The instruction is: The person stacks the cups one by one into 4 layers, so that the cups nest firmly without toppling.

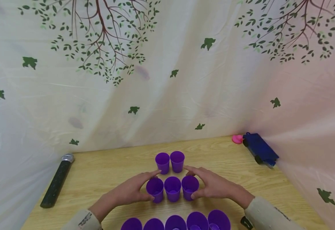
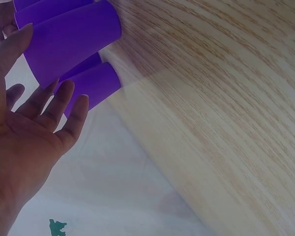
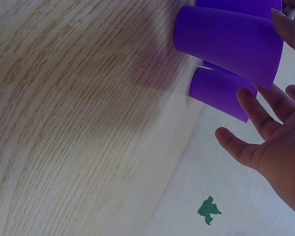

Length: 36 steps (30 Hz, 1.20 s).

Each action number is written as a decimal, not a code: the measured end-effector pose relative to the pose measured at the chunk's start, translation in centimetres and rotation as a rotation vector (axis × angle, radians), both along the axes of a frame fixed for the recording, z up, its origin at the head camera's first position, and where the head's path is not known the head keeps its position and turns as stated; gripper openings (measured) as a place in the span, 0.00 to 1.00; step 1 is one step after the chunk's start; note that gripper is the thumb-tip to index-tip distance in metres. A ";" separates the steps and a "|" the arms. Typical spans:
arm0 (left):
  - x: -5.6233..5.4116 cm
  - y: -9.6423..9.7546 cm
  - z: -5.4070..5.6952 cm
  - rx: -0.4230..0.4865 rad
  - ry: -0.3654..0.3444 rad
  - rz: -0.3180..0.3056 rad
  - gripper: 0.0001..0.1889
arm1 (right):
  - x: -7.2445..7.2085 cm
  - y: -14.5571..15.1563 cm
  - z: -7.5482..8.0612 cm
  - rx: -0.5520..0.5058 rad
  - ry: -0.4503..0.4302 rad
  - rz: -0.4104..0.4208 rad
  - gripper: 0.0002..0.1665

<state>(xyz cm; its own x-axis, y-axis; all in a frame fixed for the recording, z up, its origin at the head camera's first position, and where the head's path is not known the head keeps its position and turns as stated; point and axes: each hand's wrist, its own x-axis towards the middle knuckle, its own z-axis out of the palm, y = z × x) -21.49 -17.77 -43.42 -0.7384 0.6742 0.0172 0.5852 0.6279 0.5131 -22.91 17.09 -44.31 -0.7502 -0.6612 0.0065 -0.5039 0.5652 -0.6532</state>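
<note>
Purple cups stand upright in rows, mouths up. My left hand (image 1: 130, 189) is beside the left cup (image 1: 155, 190) of the middle row, thumb at its near side and fingers spread behind it. At the opposite end, my right hand (image 1: 213, 184) frames the right cup (image 1: 190, 188) the same way, with straight, loose fingers. Between these two stands the middle cup (image 1: 172, 189). Both wrist views show the thumb and fingertips close against the outer cups (image 2: 73, 39), (image 3: 228, 42), palms apart from them. Two more cups, left (image 1: 163, 163) and right (image 1: 177, 161), stand behind the hands.
Several larger-looking purple cups (image 1: 175, 223) form a row at the near edge, cut off by the frame. A black microphone (image 1: 56, 182) lies at the left. At the back right are a blue toy vehicle (image 1: 260, 149) and a pink object (image 1: 237, 139). A leaf-patterned curtain (image 1: 167, 95) borders the wooden table (image 1: 112, 163).
</note>
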 end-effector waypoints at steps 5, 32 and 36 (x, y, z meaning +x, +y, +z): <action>0.0 0.0 -0.1 0.000 0.004 -0.005 0.44 | 0.0 0.0 -0.1 -0.008 -0.007 0.003 0.57; -0.2 0.1 -0.7 -0.003 -0.009 0.018 0.43 | -0.1 0.1 -0.6 -0.014 -0.036 0.000 0.56; -0.2 0.1 -0.7 0.005 -0.015 0.020 0.43 | -0.1 0.1 -0.7 -0.022 -0.030 0.005 0.56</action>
<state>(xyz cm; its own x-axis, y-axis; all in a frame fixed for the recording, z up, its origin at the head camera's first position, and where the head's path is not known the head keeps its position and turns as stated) -21.69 -17.71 -44.11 -0.7520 0.6591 0.0094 0.5649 0.6370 0.5246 -23.01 17.24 -45.00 -0.7469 -0.6649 -0.0014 -0.4865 0.5479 -0.6806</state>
